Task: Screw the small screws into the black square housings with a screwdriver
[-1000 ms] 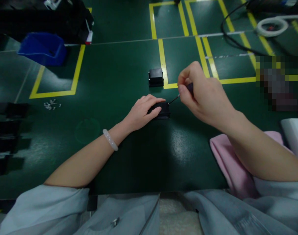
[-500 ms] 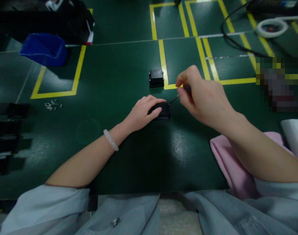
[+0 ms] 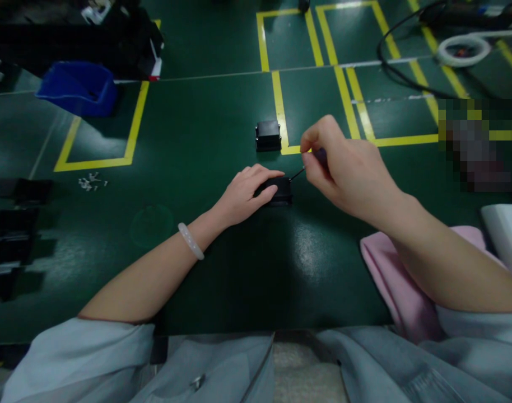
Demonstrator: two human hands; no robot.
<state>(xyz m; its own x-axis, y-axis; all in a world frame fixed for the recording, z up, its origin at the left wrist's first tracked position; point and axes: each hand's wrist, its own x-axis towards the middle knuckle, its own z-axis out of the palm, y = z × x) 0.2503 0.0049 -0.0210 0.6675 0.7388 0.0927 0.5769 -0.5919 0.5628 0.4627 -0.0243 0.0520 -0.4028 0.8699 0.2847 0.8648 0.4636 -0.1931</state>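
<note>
Two black boxes [image 3: 281, 190] [image 3: 268, 135], perhaps more.

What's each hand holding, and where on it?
Right hand pinches a screwdriver by its handle, tip at the black box. Left hand grips that box from its left side.
</note>
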